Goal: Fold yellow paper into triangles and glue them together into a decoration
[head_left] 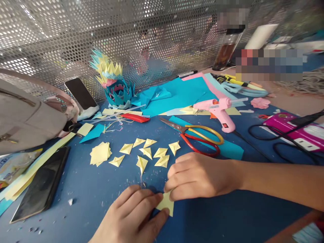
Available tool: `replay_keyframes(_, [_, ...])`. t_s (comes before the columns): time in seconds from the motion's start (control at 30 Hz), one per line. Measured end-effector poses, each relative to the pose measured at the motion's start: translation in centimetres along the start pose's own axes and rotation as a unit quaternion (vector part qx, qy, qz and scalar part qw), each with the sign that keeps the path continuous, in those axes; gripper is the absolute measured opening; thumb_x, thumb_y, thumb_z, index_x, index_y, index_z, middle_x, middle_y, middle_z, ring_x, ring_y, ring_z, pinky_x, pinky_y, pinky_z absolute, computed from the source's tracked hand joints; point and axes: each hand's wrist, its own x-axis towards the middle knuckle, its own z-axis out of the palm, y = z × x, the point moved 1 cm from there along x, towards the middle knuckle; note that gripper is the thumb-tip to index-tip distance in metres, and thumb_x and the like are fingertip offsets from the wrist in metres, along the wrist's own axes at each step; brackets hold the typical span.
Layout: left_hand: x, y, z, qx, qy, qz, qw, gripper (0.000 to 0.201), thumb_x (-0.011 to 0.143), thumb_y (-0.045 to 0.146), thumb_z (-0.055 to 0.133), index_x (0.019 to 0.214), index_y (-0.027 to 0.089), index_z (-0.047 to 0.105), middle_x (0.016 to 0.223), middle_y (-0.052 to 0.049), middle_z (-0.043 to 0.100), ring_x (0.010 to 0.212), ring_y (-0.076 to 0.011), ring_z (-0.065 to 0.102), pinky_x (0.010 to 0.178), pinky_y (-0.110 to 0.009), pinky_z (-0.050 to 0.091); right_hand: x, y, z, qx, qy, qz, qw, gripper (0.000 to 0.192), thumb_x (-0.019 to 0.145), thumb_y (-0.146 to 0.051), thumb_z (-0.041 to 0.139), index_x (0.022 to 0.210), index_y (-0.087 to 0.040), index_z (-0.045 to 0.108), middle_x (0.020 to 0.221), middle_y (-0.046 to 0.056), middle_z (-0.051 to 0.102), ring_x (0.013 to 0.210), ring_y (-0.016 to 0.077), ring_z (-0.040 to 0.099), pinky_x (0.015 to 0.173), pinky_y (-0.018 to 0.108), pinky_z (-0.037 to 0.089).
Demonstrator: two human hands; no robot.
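In the head view both hands pinch a small yellow paper piece (165,203) on the blue counter (101,189): left hand (134,216) at 7 o'clock, right hand (194,177) at 1 o'clock. A crisp fold likely needs aligned edges, firm fingertip pressure. Folded yellow triangles (146,152) lie at 11 o'clock.

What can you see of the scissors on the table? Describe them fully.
The scissors lie flat on the blue table, closed, with dark metal blades pointing left. One handle loop is yellow, the other red, and both look plastic-coated. The loops rest partly on a teal paper sheet, just beyond the right hand, which does not touch them.
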Motion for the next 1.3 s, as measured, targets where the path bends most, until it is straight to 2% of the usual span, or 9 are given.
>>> replay_keyframes(0.1, [0.1,0.1,-0.8,0.022,-0.069,0.016,0.997,0.024,0.103,0.016,0.053,0.111,0.022,0.074,0.103,-0.002,0.076,0.098,-0.0157,0.07,0.09,-0.031,0.055,-0.1,0.0,0.1,-0.002,-0.002,-0.001,1.0,0.029,0.107,-0.018,0.041,0.104,-0.015,0.07,0.11,0.006,0.075,0.097,0.0152,0.066,0.071,0.03,0.049])
replay_keyframes(0.2, [0.3,0.2,-1.4,0.047,-0.097,0.033,0.994,0.025,0.102,0.015,0.053,0.116,0.022,0.072,0.105,-0.002,0.077,0.1,-0.0169,0.07,0.092,-0.033,0.056,-0.1,0.0,0.1,-0.002,-0.007,-0.002,1.0,0.028,0.107,-0.018,0.041,0.105,-0.016,0.07,0.111,0.006,0.074,0.098,0.0149,0.065,0.071,0.03,0.05])
replay_keyframes(0.5, [0.5,0.4,-1.6,0.068,-0.107,0.04,0.991,0.025,0.103,0.016,0.052,0.118,0.023,0.071,0.105,-0.003,0.076,0.103,-0.0179,0.07,0.093,-0.035,0.056,0.1,-0.1,0.0,-0.013,0.001,0.002,1.0,0.027,0.107,-0.018,0.044,0.102,-0.015,0.07,0.109,0.003,0.075,0.097,0.0147,0.065,0.073,0.029,0.048])
replay_keyframes(0.77, [0.4,0.2,-1.6,0.096,-0.115,0.035,0.988,0.032,0.107,0.02,0.04,0.115,0.027,0.071,0.113,-0.002,0.073,0.11,-0.0168,0.064,0.1,-0.036,0.049,0.0,-0.3,0.3,-0.022,-0.012,0.016,1.0,0.028,0.105,-0.036,0.05,0.109,-0.018,0.071,0.107,0.003,0.073,0.096,0.0148,0.063,0.071,0.031,0.046])
replay_keyframes(0.9, [0.4,0.0,-1.2,0.118,-0.073,0.011,0.99,0.034,0.107,0.029,0.04,0.1,0.028,0.073,0.095,-0.003,0.066,0.091,-0.0171,0.059,0.091,-0.035,0.049,0.1,-0.4,0.4,-0.037,-0.017,0.021,0.999,0.034,0.105,-0.044,0.049,0.112,-0.02,0.072,0.111,0.003,0.071,0.094,0.0169,0.059,0.074,0.033,0.045])
replay_keyframes(1.0, [0.5,0.0,-1.1,0.124,-0.06,0.021,0.99,0.033,0.105,0.027,0.044,0.086,0.027,0.071,0.075,-0.001,0.051,0.07,-0.0167,0.045,0.076,-0.034,0.041,0.4,-0.6,0.6,-0.054,-0.029,0.034,0.998,0.035,0.103,-0.048,0.05,0.116,-0.024,0.071,0.112,0.003,0.069,0.094,0.0176,0.057,0.081,0.035,0.044])
replay_keyframes(1.07, [0.5,0.0,-1.3,0.12,-0.08,0.037,0.989,0.03,0.103,0.025,0.045,0.09,0.027,0.072,0.073,-0.001,0.046,0.067,-0.0169,0.041,0.074,-0.034,0.037,0.8,-0.8,0.9,-0.066,-0.033,0.041,0.996,0.034,0.101,-0.051,0.053,0.118,-0.027,0.071,0.111,0.003,0.067,0.094,0.0179,0.055,0.084,0.035,0.043])
replay_keyframes(1.2, [0.6,-0.2,-1.9,0.118,-0.124,0.065,0.983,0.034,0.105,0.023,0.037,0.115,0.031,0.069,0.077,-0.002,0.049,0.069,-0.0193,0.042,0.076,-0.037,0.034,2.0,-0.7,1.3,-0.075,-0.026,0.029,0.996,0.033,0.099,-0.052,0.058,0.116,-0.028,0.072,0.107,0.003,0.065,0.091,0.0187,0.052,0.082,0.036,0.04])
replay_keyframes(1.3, [0.6,-0.3,-2.2,0.121,-0.143,0.066,0.98,0.033,0.104,0.024,0.039,0.117,0.032,0.068,0.08,-0.003,0.051,0.072,-0.0206,0.044,0.077,-0.037,0.033,3.0,-0.7,1.6,-0.069,-0.019,0.009,0.997,0.032,0.099,-0.05,0.057,0.111,-0.026,0.074,0.106,0.004,0.065,0.091,0.0194,0.051,0.079,0.035,0.039])
